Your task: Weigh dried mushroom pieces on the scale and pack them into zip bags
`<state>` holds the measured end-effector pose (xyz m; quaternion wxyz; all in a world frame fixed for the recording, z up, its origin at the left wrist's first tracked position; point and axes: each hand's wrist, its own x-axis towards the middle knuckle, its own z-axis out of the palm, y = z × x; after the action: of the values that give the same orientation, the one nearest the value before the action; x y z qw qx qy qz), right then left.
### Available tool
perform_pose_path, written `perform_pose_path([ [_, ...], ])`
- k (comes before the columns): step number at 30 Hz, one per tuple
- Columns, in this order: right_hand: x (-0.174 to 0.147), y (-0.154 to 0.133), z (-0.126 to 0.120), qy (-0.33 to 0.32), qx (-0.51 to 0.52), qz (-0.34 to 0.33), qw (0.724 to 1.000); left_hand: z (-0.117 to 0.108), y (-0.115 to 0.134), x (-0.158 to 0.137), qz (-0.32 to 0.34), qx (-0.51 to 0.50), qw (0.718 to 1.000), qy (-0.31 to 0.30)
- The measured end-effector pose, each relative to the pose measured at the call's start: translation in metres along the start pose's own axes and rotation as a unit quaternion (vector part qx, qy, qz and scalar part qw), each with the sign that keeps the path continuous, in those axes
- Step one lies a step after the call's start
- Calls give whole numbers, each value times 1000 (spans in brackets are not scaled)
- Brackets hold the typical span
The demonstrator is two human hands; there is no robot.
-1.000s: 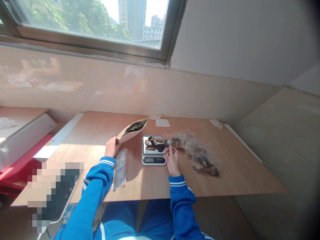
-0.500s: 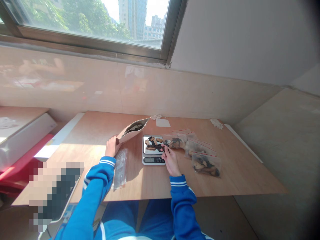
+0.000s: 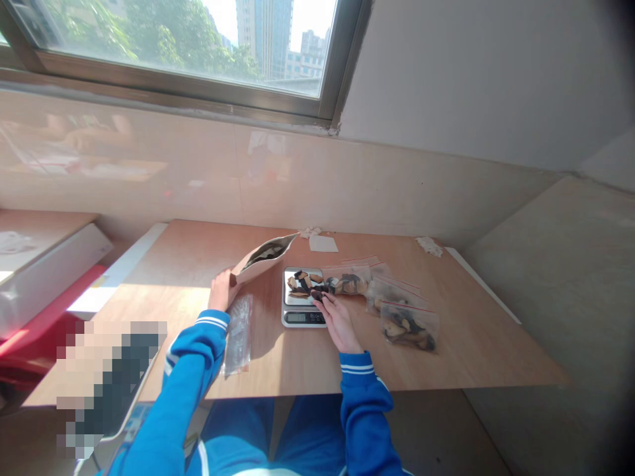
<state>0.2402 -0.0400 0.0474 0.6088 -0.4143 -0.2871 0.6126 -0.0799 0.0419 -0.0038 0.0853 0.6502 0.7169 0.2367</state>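
My left hand point(image 3: 223, 289) is closed on the near lower edge of a pale paper bag point(image 3: 255, 268), whose mouth gapes and shows dark pieces inside. In my right hand point(image 3: 340, 320) a dark dried slice point(image 3: 317, 295) is pinched at the fingertips, over the front right of the scale's plate. The digital scale point(image 3: 292, 324) carries a small heap of dark and tan dried slices point(image 3: 299, 281), possibly dried mushroom. Beside my left wrist lies a stack of clear zip bags point(image 3: 239, 337). My right hand partly hides the scale's buttons.
Several filled zip bags overlap right of the scale, the nearest filled bag point(image 3: 409, 328) lying closest to me. A white paper square point(image 3: 323, 244) and crumpled tissue point(image 3: 429, 246) lie toward the wall. The wooden table's front edge point(image 3: 307, 395) runs before my legs.
My right hand has shifted slightly left and turned, and the fingers are lower over the plate, with the dark slice showing more. My left hand and the paper bag have stayed put.
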Motion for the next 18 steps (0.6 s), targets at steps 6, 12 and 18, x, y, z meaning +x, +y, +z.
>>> perform_pose_path([
  [6,-2,1,3,14,-23,-2,1000,-1,0,0,-1,0,1000,-1],
  [12,-1,5,10,28,-83,-17,996,-3,2,0,-2,-1,1000,-5],
  [18,3,9,15,15,-177,-48,983,-4,3,0,-3,-2,1000,-4],
])
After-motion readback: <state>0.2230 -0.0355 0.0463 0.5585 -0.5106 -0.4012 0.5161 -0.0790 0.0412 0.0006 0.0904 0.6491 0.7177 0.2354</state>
